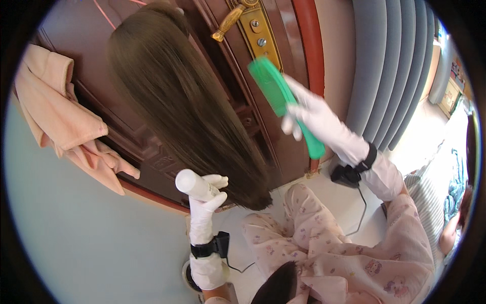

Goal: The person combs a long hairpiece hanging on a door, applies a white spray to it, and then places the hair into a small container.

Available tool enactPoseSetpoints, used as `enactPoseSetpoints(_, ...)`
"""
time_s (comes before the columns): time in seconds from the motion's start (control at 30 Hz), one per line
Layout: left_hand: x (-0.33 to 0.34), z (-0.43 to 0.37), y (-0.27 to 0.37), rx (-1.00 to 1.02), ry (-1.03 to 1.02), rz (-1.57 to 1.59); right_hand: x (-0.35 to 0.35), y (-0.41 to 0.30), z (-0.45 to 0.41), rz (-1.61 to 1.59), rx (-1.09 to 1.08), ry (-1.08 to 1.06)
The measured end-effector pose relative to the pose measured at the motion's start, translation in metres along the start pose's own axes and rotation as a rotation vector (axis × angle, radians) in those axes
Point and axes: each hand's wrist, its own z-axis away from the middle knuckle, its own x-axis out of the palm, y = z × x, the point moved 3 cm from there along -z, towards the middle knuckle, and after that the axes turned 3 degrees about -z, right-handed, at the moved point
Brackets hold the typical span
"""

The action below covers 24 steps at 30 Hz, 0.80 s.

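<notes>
A long, straight brown wig (171, 95) hangs against a dark red-brown door, its ends near the floor. My right hand (303, 110), in a white glove, is closed around the handle of a green plastic comb (271, 83), held to the right of the wig and apart from it, with the teeth facing left and down. In my gloved left hand (209, 193) is a white bottle (191, 184), close to the lower part of the wig. Whether the left fingertips touch the hair, I cannot tell. Both wrists carry black straps with small devices and cables.
A brass door handle (231, 21) juts out above the comb. Peach towels (57, 102) hang at the left beside a pale wall. Grey padded panels (374, 68) stand at the right. Another person's arm (450, 235) shows at the far right edge, beside striped fabric (425, 193).
</notes>
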Motion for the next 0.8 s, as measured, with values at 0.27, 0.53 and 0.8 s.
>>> enactPoseSetpoints(0.27, -0.013, -0.020, 0.107, 0.530, 0.401, -0.271, 0.092, -0.111, -0.064, 0.099, -0.531, 0.242)
enactPoseSetpoints(0.53, -0.013, -0.077, 0.225, 0.826, 0.316, -0.272, 0.130, 0.026, -0.035, 0.537, -0.415, 0.538)
enactPoseSetpoints(0.8, 0.003, -0.169, 0.262, 0.884, 0.125, -0.732, 0.127, 0.189, 0.029, 0.798, 0.094, 0.237)
